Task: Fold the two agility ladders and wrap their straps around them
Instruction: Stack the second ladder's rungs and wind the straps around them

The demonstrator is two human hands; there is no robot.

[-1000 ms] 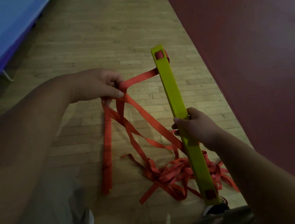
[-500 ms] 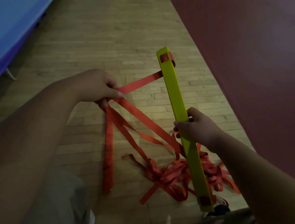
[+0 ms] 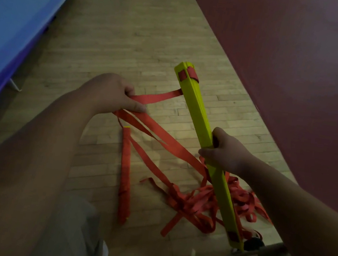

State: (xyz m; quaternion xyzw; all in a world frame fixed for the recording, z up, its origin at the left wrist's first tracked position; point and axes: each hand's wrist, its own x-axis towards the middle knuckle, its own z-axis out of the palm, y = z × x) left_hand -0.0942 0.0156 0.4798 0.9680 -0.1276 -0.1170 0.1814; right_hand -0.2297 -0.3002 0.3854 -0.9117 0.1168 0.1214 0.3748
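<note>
Here our right hand (image 3: 224,155) grips the stacked yellow plastic ladder rungs (image 3: 196,112) mid-length, tilted above the wooden floor (image 3: 132,42); our left hand (image 3: 114,94) pinches the red webbing straps (image 3: 159,98), the rest tangled on the floor.

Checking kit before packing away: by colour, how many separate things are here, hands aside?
Yellow: 1, the stack of rungs, held by the right hand.
Red: 1, the strap tangle, part of it gripped by the left hand; single straps cannot be counted.
Blue: 1, the panel at the left edge.
Total: 3.
</note>
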